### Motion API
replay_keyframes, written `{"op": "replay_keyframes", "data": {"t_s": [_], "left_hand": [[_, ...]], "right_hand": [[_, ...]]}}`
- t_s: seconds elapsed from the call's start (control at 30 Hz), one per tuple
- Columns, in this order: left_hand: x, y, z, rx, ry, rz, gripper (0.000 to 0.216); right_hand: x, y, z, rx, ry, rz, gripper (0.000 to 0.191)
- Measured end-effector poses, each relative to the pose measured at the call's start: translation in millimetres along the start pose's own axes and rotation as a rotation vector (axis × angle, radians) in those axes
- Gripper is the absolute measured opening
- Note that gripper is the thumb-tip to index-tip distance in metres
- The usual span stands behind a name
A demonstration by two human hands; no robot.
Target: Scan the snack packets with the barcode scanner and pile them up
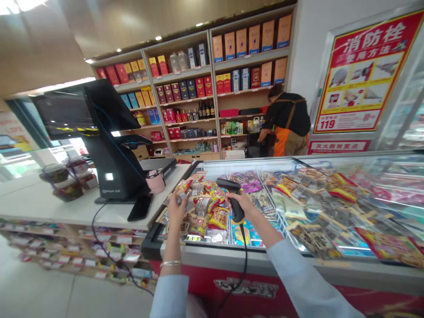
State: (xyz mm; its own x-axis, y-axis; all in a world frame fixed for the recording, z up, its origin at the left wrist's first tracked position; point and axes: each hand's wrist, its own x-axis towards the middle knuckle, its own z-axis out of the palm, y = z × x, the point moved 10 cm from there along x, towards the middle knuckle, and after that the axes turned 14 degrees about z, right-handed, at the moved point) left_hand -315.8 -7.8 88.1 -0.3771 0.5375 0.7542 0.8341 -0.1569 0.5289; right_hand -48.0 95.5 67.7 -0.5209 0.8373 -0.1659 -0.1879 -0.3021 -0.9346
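My right hand (247, 205) grips a black barcode scanner (232, 194) by its handle, its head pointing left over a pile of snack packets (207, 207). The scanner's black cable hangs down in front of the freezer. My left hand (176, 210) is raised at the left of the pile with its fingers closed on a small clear packet (181, 196). A bracelet sits on my left wrist. The packets lie on the glass lid of a chest freezer (265, 260).
A black checkout terminal (112, 145) stands on the white counter (49, 203) to the left, with jars and a pink cup beside it. A person in black with an orange apron bends at the shelves (232, 70) behind. A red poster (361, 75) hangs on the right.
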Motion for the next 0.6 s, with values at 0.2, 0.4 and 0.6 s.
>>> {"op": "replay_keyframes", "data": {"t_s": [0.2, 0.4, 0.6], "left_hand": [[-24, -19, 25, 0.284, -0.116, -0.033, 0.048], [-21, -23, 38, 0.231, -0.140, -0.021, 0.050], [-17, 4, 19, 0.289, -0.013, 0.108, 0.041]], "right_hand": [[33, 52, 12, 0.076, 0.026, 0.168, 0.012], [39, 58, 10, 0.105, 0.029, 0.149, 0.012], [34, 55, 9, 0.083, 0.043, 0.138, 0.013]]}}
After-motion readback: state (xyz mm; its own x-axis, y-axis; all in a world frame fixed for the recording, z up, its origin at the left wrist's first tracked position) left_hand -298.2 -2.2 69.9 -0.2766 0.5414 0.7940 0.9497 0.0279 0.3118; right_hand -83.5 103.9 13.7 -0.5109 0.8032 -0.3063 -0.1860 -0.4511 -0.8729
